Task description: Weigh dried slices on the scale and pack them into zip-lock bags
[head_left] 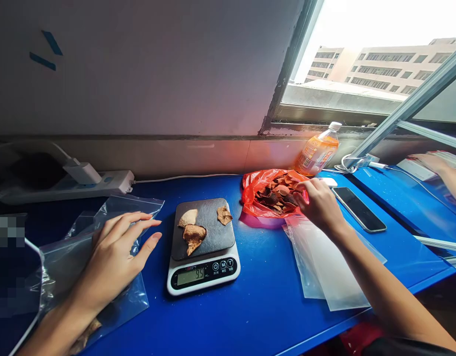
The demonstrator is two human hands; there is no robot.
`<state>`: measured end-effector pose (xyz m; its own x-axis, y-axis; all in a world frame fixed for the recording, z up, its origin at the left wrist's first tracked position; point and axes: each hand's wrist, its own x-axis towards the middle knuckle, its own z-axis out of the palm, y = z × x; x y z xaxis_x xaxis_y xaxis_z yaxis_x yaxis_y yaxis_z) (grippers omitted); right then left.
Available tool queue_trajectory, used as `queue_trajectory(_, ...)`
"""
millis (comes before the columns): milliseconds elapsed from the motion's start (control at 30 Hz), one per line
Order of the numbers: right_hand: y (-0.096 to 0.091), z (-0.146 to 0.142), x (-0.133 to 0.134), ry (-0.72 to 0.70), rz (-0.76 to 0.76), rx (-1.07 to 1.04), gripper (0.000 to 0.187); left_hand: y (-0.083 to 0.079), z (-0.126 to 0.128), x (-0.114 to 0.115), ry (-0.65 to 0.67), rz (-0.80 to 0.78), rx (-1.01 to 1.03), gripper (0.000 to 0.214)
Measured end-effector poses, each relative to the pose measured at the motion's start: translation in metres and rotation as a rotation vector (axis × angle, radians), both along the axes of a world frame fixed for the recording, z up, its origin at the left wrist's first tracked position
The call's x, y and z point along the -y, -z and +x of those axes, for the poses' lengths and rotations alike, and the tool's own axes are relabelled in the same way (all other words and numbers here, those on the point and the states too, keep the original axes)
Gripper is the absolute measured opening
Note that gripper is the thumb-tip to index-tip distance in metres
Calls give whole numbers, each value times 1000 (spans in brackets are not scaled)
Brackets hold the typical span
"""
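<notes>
My left hand point(120, 247) hovers over clear zip bags point(139, 291), its fingers spread and nothing in them. Brown dried pieces show inside the bags beneath my wrist. At the right rim of a red plastic bag point(250, 190), my right hand point(318, 202) has its fingertips drawn together; what they pinch, if anything, is hidden. Dried, brown, peel-like pieces point(277, 193) fill the red bag. Between my hands stands a digital kitchen scale point(203, 249) that reads about 9.5. On its metal plate lie a pale dried piece point(188, 217), a curled brown piece point(194, 238) and a flat one point(224, 215).
Flat translucent bags point(324, 262) lie under my right forearm, beside a phone point(358, 208). Behind is an orange drink bottle point(318, 151). A power strip point(112, 183) runs along the wall. Another person's hand point(431, 162) is at far right, beyond a metal frame.
</notes>
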<state>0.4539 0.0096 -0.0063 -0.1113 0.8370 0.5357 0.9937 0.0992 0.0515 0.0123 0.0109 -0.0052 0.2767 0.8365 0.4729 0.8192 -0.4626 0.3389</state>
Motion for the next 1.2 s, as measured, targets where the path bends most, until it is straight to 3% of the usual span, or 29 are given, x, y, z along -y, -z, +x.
queue_trajectory(167,0,-24,-2,-147,-370,140,20,4,-1,-1,47,-8,13,19)
queue_trajectory(367,-1,-25,-25,41,-641,243,20,7,-5,0,62,0,-3,27)
queue_trajectory(567,0,-26,-24,74,-625,218,24,11,-6,-1,99,6,-12,28)
queue_trajectory(800,-12,-8,-24,102,-284,-23,21,14,-7,-1,104,13,-5,27)
queue_trajectory(967,-25,0,-27,151,-133,-291,20,14,-6,-1,118,21,3,27)
queue_trajectory(1067,-21,-2,-25,97,-153,-375,21,13,-5,-1,117,13,-1,27)
queue_trajectory(1200,-5,-13,-16,34,-347,-108,21,13,-5,-1,134,26,-7,28)
